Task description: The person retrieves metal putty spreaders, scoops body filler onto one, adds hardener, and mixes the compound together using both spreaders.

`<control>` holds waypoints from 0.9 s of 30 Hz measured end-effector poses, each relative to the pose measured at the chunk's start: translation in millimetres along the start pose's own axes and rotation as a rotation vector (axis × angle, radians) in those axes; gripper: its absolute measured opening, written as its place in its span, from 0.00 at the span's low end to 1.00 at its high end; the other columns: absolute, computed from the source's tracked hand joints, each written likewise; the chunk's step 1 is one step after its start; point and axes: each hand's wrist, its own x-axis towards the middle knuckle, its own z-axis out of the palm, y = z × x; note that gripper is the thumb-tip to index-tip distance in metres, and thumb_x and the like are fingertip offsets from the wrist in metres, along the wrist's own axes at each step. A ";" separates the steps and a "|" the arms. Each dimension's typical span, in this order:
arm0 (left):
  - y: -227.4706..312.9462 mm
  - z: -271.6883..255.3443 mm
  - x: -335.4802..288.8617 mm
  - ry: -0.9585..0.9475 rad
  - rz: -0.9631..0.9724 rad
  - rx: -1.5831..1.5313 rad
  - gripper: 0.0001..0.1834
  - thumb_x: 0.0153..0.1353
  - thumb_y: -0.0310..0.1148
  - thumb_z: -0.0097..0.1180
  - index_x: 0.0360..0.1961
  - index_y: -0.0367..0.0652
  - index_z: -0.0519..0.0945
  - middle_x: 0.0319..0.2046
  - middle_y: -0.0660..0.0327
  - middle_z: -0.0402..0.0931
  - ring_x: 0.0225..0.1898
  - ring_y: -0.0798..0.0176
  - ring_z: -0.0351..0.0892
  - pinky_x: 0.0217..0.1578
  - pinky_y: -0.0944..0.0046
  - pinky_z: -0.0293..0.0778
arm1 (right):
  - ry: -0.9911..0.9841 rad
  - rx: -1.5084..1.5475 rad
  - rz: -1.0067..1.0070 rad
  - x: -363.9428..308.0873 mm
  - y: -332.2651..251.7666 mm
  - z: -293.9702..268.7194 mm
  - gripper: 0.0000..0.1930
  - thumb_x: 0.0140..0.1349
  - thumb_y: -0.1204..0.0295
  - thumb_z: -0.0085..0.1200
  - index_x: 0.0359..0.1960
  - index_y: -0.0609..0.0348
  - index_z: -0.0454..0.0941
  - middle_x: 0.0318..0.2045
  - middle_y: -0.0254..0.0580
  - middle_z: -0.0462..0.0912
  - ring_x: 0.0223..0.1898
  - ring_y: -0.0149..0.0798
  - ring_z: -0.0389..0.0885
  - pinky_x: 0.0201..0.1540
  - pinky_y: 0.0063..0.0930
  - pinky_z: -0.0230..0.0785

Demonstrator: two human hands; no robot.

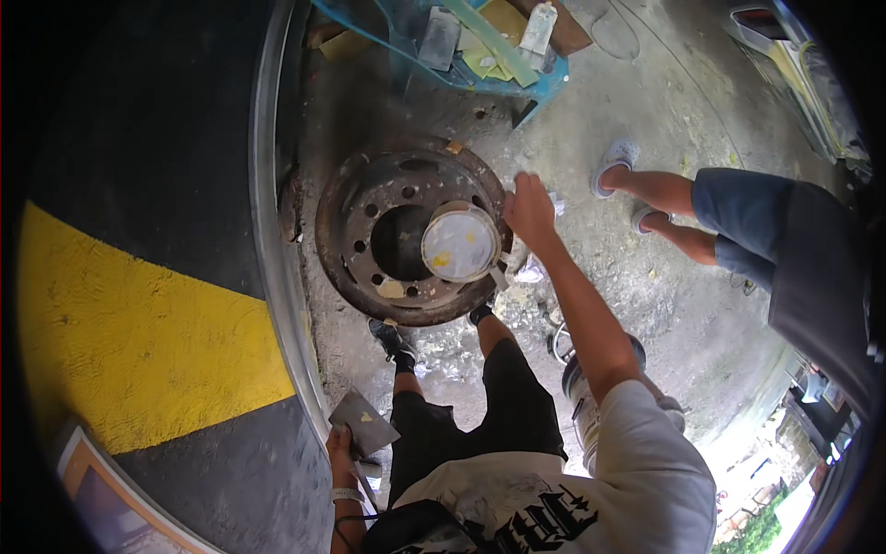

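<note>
In my left hand (341, 451), low beside the wall, is a flat grey metal plate (365, 423) with a small dab of yellowish paste on it. My right hand (530, 214) is stretched forward with curled fingers, just right of a round tin (460, 244). What those fingers hold, if anything, is hidden. The tin's pale top has yellow smears, and a flat grey strip (499, 276) shows at its lower right edge. Under the tin lies a rusty steel wheel rim (349, 288) with round holes and a large dark centre opening.
Ahead, a blue plastic stool (406, 44) carries sanding blocks, yellow paper and a white tube. At right stands another person (738, 208) in shorts and clogs. A black-and-yellow wall (148, 342) runs along my left. A metal cylinder (586, 411) stands behind my right arm.
</note>
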 end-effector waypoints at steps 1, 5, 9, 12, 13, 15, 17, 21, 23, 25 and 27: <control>1.6 13.6 -4.6 -0.006 -0.002 -0.028 0.16 0.67 0.38 0.54 0.51 0.41 0.78 0.36 0.68 0.81 0.34 0.72 0.77 0.37 0.70 0.72 | 0.049 -0.012 -0.094 25.7 3.3 0.0 0.13 0.55 0.73 0.56 0.41 0.63 0.71 0.38 0.55 0.73 0.39 0.58 0.76 0.40 0.51 0.69; 7.5 50.5 -20.4 0.042 -0.015 -0.041 0.15 0.67 0.38 0.54 0.50 0.41 0.79 0.37 0.67 0.81 0.34 0.73 0.77 0.35 0.71 0.72 | 0.083 -0.098 -0.183 137.6 5.8 3.9 0.18 0.52 0.69 0.58 0.43 0.62 0.71 0.41 0.54 0.73 0.45 0.56 0.74 0.46 0.48 0.68; -6.4 37.9 -32.5 0.097 -0.034 -0.071 0.15 0.68 0.38 0.53 0.50 0.41 0.78 0.39 0.66 0.81 0.36 0.71 0.79 0.38 0.69 0.75 | 0.344 -0.082 0.038 243.9 40.1 19.2 0.32 0.53 0.59 0.59 0.61 0.52 0.68 0.53 0.63 0.68 0.54 0.60 0.69 0.55 0.50 0.64; -20.5 32.7 -41.1 0.127 0.010 -0.194 0.14 0.67 0.38 0.54 0.48 0.41 0.79 0.39 0.66 0.81 0.39 0.68 0.80 0.41 0.67 0.76 | 0.309 -0.128 0.276 308.7 62.9 3.6 0.37 0.54 0.52 0.58 0.66 0.42 0.62 0.54 0.66 0.66 0.56 0.61 0.67 0.57 0.51 0.62; -28.4 24.5 -49.3 0.179 -0.002 -0.191 0.14 0.67 0.38 0.54 0.48 0.41 0.79 0.39 0.65 0.82 0.39 0.68 0.80 0.41 0.67 0.76 | 0.313 -0.139 0.287 316.7 56.0 -1.8 0.38 0.54 0.51 0.58 0.66 0.45 0.61 0.54 0.66 0.66 0.56 0.62 0.67 0.58 0.51 0.62; -33.3 24.6 -58.0 0.246 -0.037 -0.181 0.15 0.67 0.37 0.54 0.49 0.40 0.79 0.41 0.63 0.82 0.39 0.67 0.81 0.41 0.66 0.76 | 0.318 -0.152 0.293 332.2 55.2 -18.1 0.39 0.54 0.51 0.58 0.66 0.48 0.60 0.54 0.66 0.66 0.57 0.62 0.67 0.59 0.51 0.61; -46.4 21.2 -66.0 0.258 -0.035 -0.201 0.15 0.67 0.37 0.54 0.49 0.40 0.79 0.41 0.63 0.82 0.39 0.67 0.81 0.41 0.66 0.76 | 0.329 -0.173 0.321 351.2 62.8 -24.5 0.40 0.52 0.52 0.60 0.64 0.57 0.60 0.55 0.64 0.69 0.57 0.60 0.69 0.60 0.49 0.62; -48.9 36.2 -69.0 0.296 -0.052 -0.237 0.15 0.67 0.36 0.54 0.49 0.39 0.79 0.40 0.63 0.82 0.39 0.68 0.80 0.41 0.67 0.75 | 0.309 -0.137 0.313 370.5 83.7 -20.5 0.38 0.53 0.54 0.60 0.61 0.61 0.62 0.54 0.58 0.73 0.57 0.56 0.72 0.59 0.47 0.64; -51.2 40.7 -59.7 0.299 -0.062 -0.226 0.15 0.67 0.36 0.54 0.49 0.39 0.78 0.40 0.63 0.81 0.39 0.68 0.80 0.41 0.67 0.75 | 0.334 -0.248 0.277 365.1 95.1 -28.3 0.32 0.53 0.61 0.59 0.59 0.62 0.66 0.51 0.55 0.77 0.55 0.54 0.75 0.57 0.43 0.68; -42.6 53.1 -55.9 0.313 -0.064 -0.140 0.15 0.67 0.37 0.53 0.50 0.39 0.78 0.40 0.64 0.81 0.38 0.69 0.79 0.41 0.67 0.75 | 0.373 -0.172 0.100 368.1 112.4 -36.2 0.29 0.53 0.65 0.57 0.57 0.63 0.68 0.50 0.57 0.77 0.54 0.55 0.75 0.56 0.43 0.68; -29.9 60.3 -52.9 0.299 -0.061 -0.166 0.15 0.68 0.37 0.53 0.50 0.39 0.78 0.40 0.65 0.81 0.38 0.69 0.79 0.42 0.67 0.75 | 0.407 -0.094 -0.076 360.4 114.6 -41.3 0.26 0.53 0.69 0.55 0.55 0.64 0.70 0.50 0.58 0.77 0.53 0.56 0.75 0.56 0.42 0.68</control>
